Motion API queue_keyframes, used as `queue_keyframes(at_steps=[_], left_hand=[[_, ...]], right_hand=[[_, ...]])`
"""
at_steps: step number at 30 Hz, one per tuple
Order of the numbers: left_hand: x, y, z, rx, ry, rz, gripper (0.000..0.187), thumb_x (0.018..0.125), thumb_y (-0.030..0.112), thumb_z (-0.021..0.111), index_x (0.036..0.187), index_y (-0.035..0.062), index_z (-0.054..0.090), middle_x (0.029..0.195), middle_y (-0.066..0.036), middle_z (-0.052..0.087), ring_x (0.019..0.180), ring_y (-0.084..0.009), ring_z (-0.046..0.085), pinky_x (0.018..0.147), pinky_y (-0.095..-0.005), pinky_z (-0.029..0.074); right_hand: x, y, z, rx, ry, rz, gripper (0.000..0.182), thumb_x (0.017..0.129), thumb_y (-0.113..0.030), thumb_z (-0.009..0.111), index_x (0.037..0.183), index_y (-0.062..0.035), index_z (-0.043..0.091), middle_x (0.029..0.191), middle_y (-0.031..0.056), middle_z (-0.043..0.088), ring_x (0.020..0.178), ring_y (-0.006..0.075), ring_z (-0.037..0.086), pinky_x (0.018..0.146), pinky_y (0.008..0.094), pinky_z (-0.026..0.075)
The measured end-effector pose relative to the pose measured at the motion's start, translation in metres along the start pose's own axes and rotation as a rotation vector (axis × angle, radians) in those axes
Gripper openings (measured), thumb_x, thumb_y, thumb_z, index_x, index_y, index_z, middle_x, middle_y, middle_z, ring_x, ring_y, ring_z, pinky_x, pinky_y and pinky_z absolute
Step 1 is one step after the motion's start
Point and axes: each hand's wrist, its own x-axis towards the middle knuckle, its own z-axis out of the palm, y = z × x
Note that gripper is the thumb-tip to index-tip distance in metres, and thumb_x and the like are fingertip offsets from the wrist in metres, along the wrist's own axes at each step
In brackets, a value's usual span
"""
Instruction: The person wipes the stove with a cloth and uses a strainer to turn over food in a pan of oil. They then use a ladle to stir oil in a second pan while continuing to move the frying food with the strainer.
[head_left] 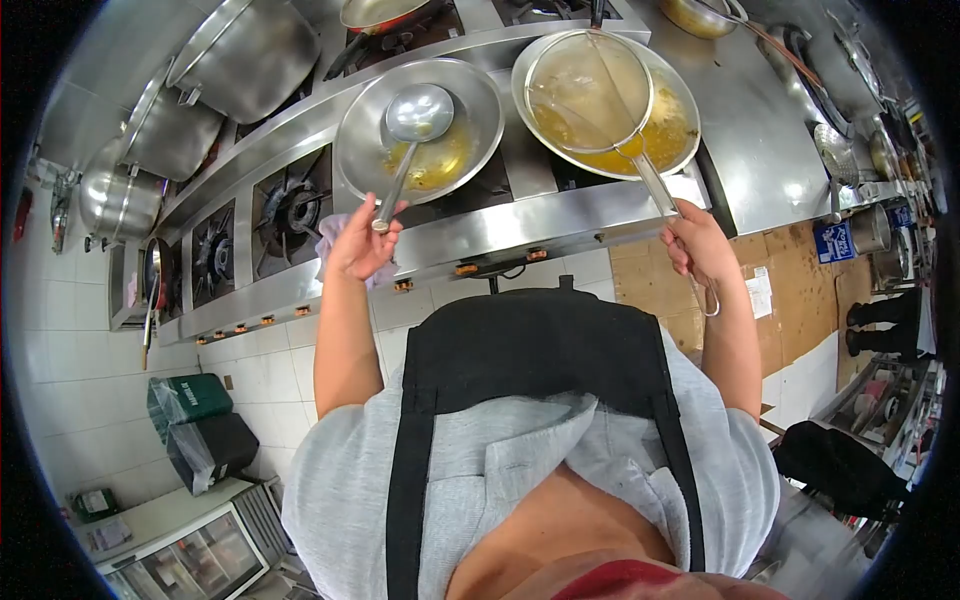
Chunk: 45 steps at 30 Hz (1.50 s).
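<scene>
My left hand (366, 242) is closed around the end of a steel ladle (419, 112), whose bowl rests in a wide steel pan (478, 100) with a pool of yellow oil at the bottom. A pale purple cloth (328, 236) shows behind that hand, at the stove's front edge. My right hand (702, 243) grips the handle of a round mesh strainer (590, 85). The strainer lies over a second pan (690, 120), which holds yellow, bubbling oil. Through the mesh the pan's contents look pale and cloudy.
Large steel pots (245, 60) stand at the back left of the stove, with bare burners (290, 205) in front. A red-rimmed pan (380, 12) sits behind. To the right is a steel counter (750, 130) with utensils. A person's dark-trousered legs (890, 322) show at far right.
</scene>
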Motion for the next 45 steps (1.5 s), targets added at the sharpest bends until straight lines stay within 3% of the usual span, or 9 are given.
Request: queue_keyframes(at_steps=[6,9,16,22,30,33,34,36,45], left_hand=[[0.029,0.003,0.029,-0.404,0.267,-0.068,0.035,0.087,0.023,0.063,0.109,-0.0013,0.049,0.084,-0.011,0.062,0.066,-0.0130,0.061,0.046,-0.0203,0.051],[0.038,0.007,0.011,-0.707,-0.030,-0.280,0.030,0.087,0.014,0.060,0.108,-0.0028,0.047,0.072,-0.005,0.055,0.056,-0.0084,0.053,0.041,-0.0187,0.045],[-0.016,-0.002,0.019,0.198,0.166,-0.017,0.029,0.089,0.016,0.055,0.114,0.0059,0.046,0.063,0.004,0.041,0.044,-0.0053,0.034,0.035,-0.0200,0.024],[-0.069,-0.006,0.023,0.614,0.315,0.259,0.034,0.087,0.014,0.054,0.116,-0.0010,0.045,0.059,0.001,0.042,0.039,-0.0075,0.037,0.034,-0.0245,0.031],[-0.113,-0.023,0.028,0.801,0.399,0.297,0.039,0.087,0.013,0.052,0.123,0.0010,0.043,0.058,0.000,0.044,0.037,-0.0082,0.039,0.034,-0.0252,0.033],[-0.124,-0.035,0.038,0.781,0.418,0.282,0.040,0.087,0.013,0.052,0.125,0.0023,0.043,0.057,0.001,0.043,0.038,-0.0083,0.039,0.034,-0.0252,0.033],[-0.127,-0.039,0.038,0.787,0.417,0.257,0.041,0.087,0.014,0.052,0.125,0.0023,0.042,0.057,0.001,0.043,0.038,-0.0081,0.039,0.033,-0.0252,0.033],[-0.132,-0.041,0.033,0.751,0.436,0.231,0.040,0.088,0.014,0.052,0.125,0.0024,0.042,0.057,0.001,0.043,0.038,-0.0074,0.039,0.033,-0.0251,0.032],[-0.130,-0.046,0.028,0.709,0.418,0.261,0.038,0.089,0.015,0.051,0.123,0.0012,0.041,0.061,0.001,0.042,0.038,-0.0074,0.037,0.033,-0.0247,0.032]], right_hand=[[0.017,0.001,0.034,0.294,0.020,-0.034,0.024,0.087,-0.007,0.043,0.110,-0.0007,0.044,0.072,0.0024,0.050,0.042,0.0052,0.037,0.035,0.0209,0.033],[0.009,-0.006,0.045,0.309,0.036,-0.084,0.032,0.087,-0.006,0.043,0.118,-0.0006,0.043,0.074,0.0026,0.050,0.043,0.0044,0.037,0.035,0.0198,0.032],[0.004,0.001,0.042,0.307,0.203,-0.227,0.031,0.087,-0.005,0.044,0.118,-0.0021,0.046,0.073,0.0014,0.049,0.042,0.0046,0.036,0.035,0.0204,0.031],[0.006,0.012,0.043,0.467,0.167,-0.218,0.028,0.087,-0.005,0.044,0.114,-0.0041,0.048,0.070,0.0011,0.049,0.042,0.0047,0.036,0.034,0.0205,0.030],[0.021,0.006,0.110,-0.070,0.190,-0.233,0.046,0.090,-0.008,0.043,0.136,-0.0114,0.037,0.073,0.0009,0.051,0.046,0.0069,0.042,0.036,0.0224,0.035],[0.042,0.029,0.141,-0.689,0.049,-0.690,0.047,0.087,-0.007,0.044,0.134,-0.0044,0.039,0.074,0.0070,0.055,0.053,0.0140,0.050,0.050,0.0287,0.045],[0.040,0.023,0.143,-0.688,0.041,-0.696,0.047,0.087,-0.007,0.044,0.134,-0.0044,0.039,0.074,0.0070,0.055,0.053,0.0140,0.050,0.050,0.0287,0.045],[0.026,-0.003,0.150,-0.483,-0.074,-0.119,0.047,0.086,-0.007,0.045,0.132,-0.0021,0.042,0.083,0.0160,0.061,0.066,0.0232,0.057,0.067,0.0332,0.048],[0.061,0.035,0.151,-0.707,0.100,-0.588,0.050,0.083,-0.004,0.044,0.133,-0.0042,0.041,0.099,0.0310,0.058,0.091,0.0416,0.060,0.079,0.0414,0.047]])
